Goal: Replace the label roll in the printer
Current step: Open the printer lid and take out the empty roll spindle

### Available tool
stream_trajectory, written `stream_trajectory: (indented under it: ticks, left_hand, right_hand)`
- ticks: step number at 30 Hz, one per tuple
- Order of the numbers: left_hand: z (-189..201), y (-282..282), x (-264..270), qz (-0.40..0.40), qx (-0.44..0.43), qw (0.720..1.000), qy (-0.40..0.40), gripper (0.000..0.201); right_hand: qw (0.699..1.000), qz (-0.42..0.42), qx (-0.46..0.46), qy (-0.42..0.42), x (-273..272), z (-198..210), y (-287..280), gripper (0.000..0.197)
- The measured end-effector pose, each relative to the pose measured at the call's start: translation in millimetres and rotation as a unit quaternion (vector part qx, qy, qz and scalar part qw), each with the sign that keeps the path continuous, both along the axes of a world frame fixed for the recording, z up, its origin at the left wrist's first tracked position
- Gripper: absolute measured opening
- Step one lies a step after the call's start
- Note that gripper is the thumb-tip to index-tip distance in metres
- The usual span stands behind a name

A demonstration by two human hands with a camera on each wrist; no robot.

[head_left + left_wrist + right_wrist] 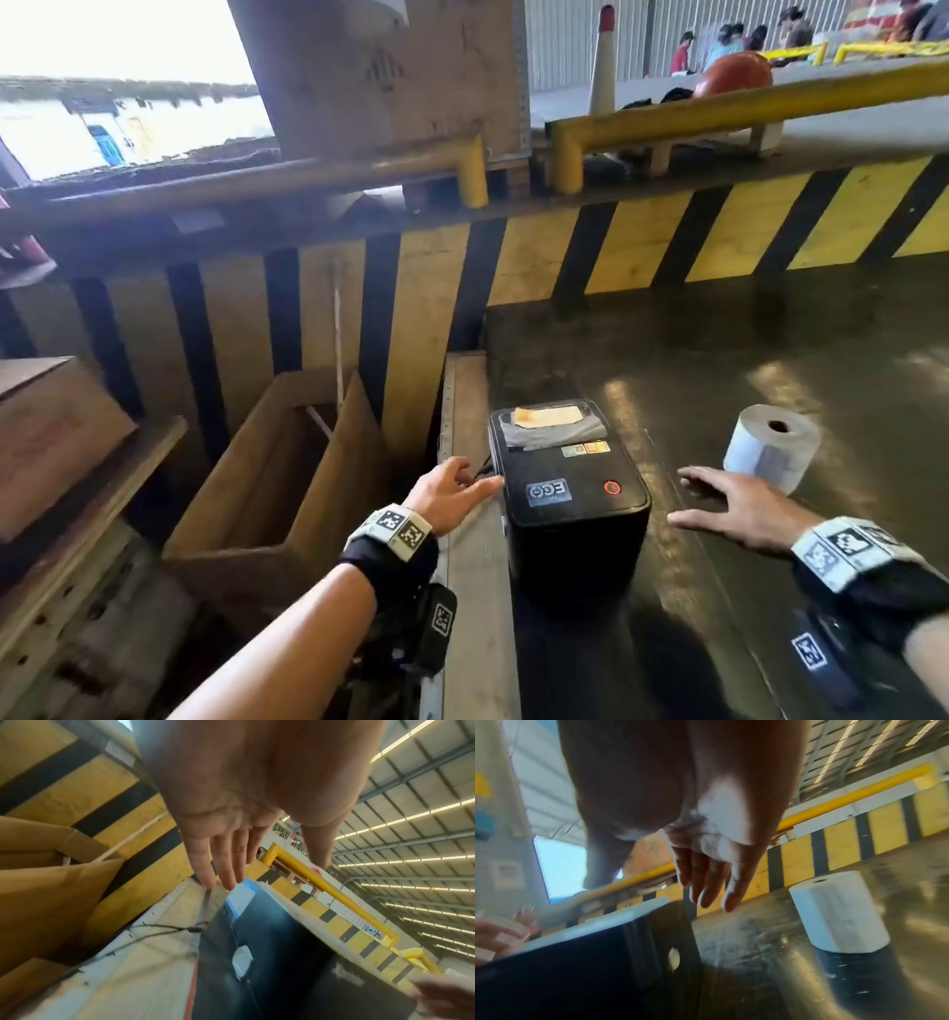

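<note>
A black label printer (570, 488) with its lid down stands at the left edge of a dark table (719, 360). It has a red button and stickers on top. A white label roll (773, 446) stands on end to its right, also seen as the label roll (836, 914) in the right wrist view. My left hand (452, 493) reaches to the printer's left side with straight fingers (218, 866), one fingertip at the lid's edge. My right hand (729, 506) hovers open between the printer (577, 953) and the roll, its fingers (706, 882) spread and holding nothing.
An open cardboard box (277, 473) and wooden shelving sit left of the table. A thin black cable (159, 929) runs to the printer's left side (270, 953). A yellow-and-black striped wall (667, 246) with yellow rails (744, 110) rises behind the table. Several people stand far back.
</note>
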State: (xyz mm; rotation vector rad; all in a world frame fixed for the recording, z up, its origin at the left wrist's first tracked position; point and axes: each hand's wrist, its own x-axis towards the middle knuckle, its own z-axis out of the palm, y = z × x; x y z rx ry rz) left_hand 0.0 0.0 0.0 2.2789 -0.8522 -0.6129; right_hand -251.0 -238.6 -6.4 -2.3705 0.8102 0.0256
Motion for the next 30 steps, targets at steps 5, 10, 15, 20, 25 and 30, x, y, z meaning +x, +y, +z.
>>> stream_trajectory:
  ticks: [5, 10, 15, 20, 25, 30]
  left_hand:
    - [-21.8, -27.8, -19.6, -0.044, -0.014, 0.996, 0.08, 0.09]
    - [-42.1, -26.6, -21.6, -0.059, 0.003, 0.995, 0.082, 0.101]
    - [-48.9, -25.1, -21.1, -0.074, 0.036, 0.996, 0.045, 0.109]
    - [-48.9, -23.7, -22.6, -0.07, 0.051, 0.996, 0.021, 0.112]
    - [-46.0, -22.9, -26.2, -0.075, 0.053, 0.996, 0.009, 0.104]
    - [-43.6, -22.1, -27.6, -0.085, 0.064, 0.994, -0.006, 0.101]
  right_hand:
    - [0.998, 0.054, 0.006, 0.031, 37.5, -18.6, 5.9, 0.102]
    - [0.994, 0.097, 0.043, 0.009, 52.8, -30.1, 2.6, 0.087]
    - [0.992, 0.112, 0.06, 0.003, 55.6, -38.6, -2.1, 0.092]
    - [0.992, 0.109, 0.059, 0.016, 52.2, -44.2, -2.3, 0.104]
    - [0.993, 0.099, 0.06, -0.004, 47.4, -42.6, 2.5, 0.092]
    - [0.994, 0.095, 0.049, -0.007, 44.8, -45.3, 6.0, 0.098]
